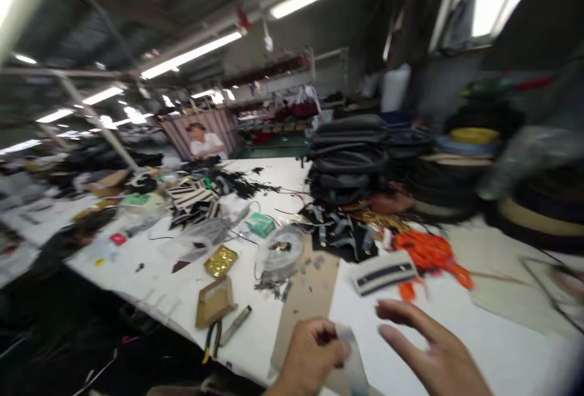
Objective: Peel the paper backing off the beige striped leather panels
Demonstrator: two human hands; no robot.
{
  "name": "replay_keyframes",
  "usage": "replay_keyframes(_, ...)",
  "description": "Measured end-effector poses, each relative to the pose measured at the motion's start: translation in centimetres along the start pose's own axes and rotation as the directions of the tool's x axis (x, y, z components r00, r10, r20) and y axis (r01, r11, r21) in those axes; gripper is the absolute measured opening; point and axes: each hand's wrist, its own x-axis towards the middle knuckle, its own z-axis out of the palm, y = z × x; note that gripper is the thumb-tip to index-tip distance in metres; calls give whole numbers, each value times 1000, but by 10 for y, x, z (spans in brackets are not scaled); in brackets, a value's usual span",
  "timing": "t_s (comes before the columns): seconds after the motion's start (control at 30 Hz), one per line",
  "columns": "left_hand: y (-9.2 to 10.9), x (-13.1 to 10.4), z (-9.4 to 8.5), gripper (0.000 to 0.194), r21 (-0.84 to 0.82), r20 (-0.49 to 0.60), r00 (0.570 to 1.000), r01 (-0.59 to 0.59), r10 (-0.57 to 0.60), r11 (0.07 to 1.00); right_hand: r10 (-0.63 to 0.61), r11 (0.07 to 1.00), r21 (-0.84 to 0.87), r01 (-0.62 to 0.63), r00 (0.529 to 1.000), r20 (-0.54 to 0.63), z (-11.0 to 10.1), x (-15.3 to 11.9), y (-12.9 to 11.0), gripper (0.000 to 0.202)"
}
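At the bottom centre my left hand [312,356] is closed, thumb against fingers, on a pale, blurred strip [353,362] that hangs down to its right. My right hand [431,347] is to the right of the strip, thumb and fingers apart, with nothing between them. Just beyond it lies a light grey piece with a dark stripe [384,272]. A brown board [308,298] runs under my left hand along the white table [255,350].
Left of my hands are pliers [212,342], a grey marker-like tool [236,325], a cardboard box [214,302] and a tray of gold pieces [221,261]. Orange cord [426,250] and stacked black bags [349,159] stand beyond. A person [205,142] sits far back.
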Motion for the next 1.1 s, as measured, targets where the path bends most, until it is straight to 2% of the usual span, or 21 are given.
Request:
replay_keyframes(0.07, -2, 11, 6, 35, -42, -7, 999, -40, 40, 998, 92, 949, 274, -155, 969, 230, 11, -6, 2, 38)
replay_keyframes(0.17, -4, 26, 16, 49, -36, 0, 998, -61, 61, 998, 173, 763, 552, -337, 929, 328, 30, -12, -1, 36)
replay_keyframes(0.27, -5, 35, 27, 57, 46, -2, 997, -72, 72, 996, 276, 628, 673, -390, 921, 276, 41, -18, 1, 35)
replay_keyframes(0.43, -12, 57, 49, 54, 145, 60, 996, -66, 58, 987, 447, 664, 628, -405, 889, 100, 39, -26, 22, 35)
replay_keyframes(0.6, -27, 79, 73, 43, 313, 182, 979, -142, 87, 939, 640, 625, 587, -514, 769, -9, 35, -32, 47, 33)
replay_keyframes(0.7, -40, 99, 81, 38, 360, 340, 934, -241, 114, 901, 711, 560, 644, -521, 701, -51, 27, -38, 56, 38)
replay_keyframes(0.77, -47, 127, 84, 38, 414, 429, 885, -372, 183, 831, 772, 500, 687, -526, 630, -80, 19, -42, 60, 41)
replay_keyframes(0.83, -49, 171, 88, 38, 494, 458, 843, -506, 283, 707, 822, 456, 687, -566, 564, -81, 11, -48, 62, 45)
replay_keyframes(0.87, -48, 198, 92, 37, 524, 444, 841, -524, 310, 671, 834, 447, 673, -589, 546, -76, 8, -52, 63, 47)
replay_keyframes(1.0, -44, 308, 118, 54, 594, 395, 876, -474, 278, 650, 822, 481, 602, -638, 566, -57, 10, -67, 58, 48)
replay_keyframes(1.1, -47, 359, 138, 60, 639, 360, 923, -351, 138, 684, 835, 477, 586, -655, 545, -71, 20, -77, 52, 49)
